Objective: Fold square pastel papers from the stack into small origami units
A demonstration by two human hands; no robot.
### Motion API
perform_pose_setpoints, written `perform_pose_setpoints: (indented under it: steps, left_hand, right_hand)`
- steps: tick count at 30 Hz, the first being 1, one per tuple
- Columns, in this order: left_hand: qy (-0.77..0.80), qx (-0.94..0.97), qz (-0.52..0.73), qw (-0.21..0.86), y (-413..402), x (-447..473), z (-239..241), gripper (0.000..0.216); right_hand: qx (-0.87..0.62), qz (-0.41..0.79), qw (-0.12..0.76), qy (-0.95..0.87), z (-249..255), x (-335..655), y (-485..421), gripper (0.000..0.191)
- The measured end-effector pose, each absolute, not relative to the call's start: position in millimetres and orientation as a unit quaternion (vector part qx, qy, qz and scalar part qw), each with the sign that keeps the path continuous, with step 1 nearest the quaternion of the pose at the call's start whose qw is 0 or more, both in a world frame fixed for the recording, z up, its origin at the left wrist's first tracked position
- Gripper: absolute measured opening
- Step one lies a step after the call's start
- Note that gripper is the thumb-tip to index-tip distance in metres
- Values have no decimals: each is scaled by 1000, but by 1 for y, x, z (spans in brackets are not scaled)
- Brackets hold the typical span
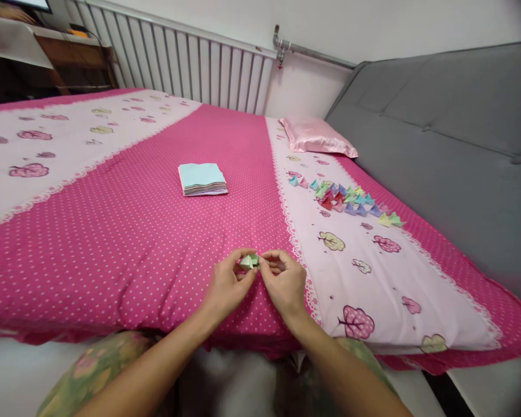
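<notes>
Between my two hands, just above the near part of the bed, is a small light-green folded paper (248, 262), shaped much like a little boat. My left hand (231, 281) grips its left side between thumb and fingers. On the other side, my right hand (283, 279) pinches the paper's right edge with thumb and forefinger, the other fingers curled in. My fingertips hide part of the folds. Farther off lies a stack of square coloured paper (202, 178), light blue on top. To the right, several small folded paper boats (349, 200) in many colours sit in a cluster.
The bed has a pink dotted and white printed sheet (147, 231). A pink pillow (316, 138) rests by the grey padded headboard (443, 133). Behind the bed are a white radiator (191, 61) and a pipe (316, 52). At the far left, another person's hand (8, 11) is by a desk (65, 49).
</notes>
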State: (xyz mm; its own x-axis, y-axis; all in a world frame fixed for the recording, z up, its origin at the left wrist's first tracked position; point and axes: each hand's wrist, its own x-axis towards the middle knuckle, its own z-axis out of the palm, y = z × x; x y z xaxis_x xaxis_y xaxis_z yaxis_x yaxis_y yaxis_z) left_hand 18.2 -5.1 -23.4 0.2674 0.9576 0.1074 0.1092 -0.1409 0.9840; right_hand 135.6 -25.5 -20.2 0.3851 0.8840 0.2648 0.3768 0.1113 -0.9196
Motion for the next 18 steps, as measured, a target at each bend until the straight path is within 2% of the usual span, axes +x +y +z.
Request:
perform_pose_setpoints:
  steps: [10,18]
  left_hand:
    - [450,561,436,542,-3,17,-18,29]
    - [395,610,439,528,-3,15,-15,30]
  right_hand:
    - [-612,269,545,-506,-16,134,-27,13]
    - [-610,304,537,-497,-21,135,-25,19]
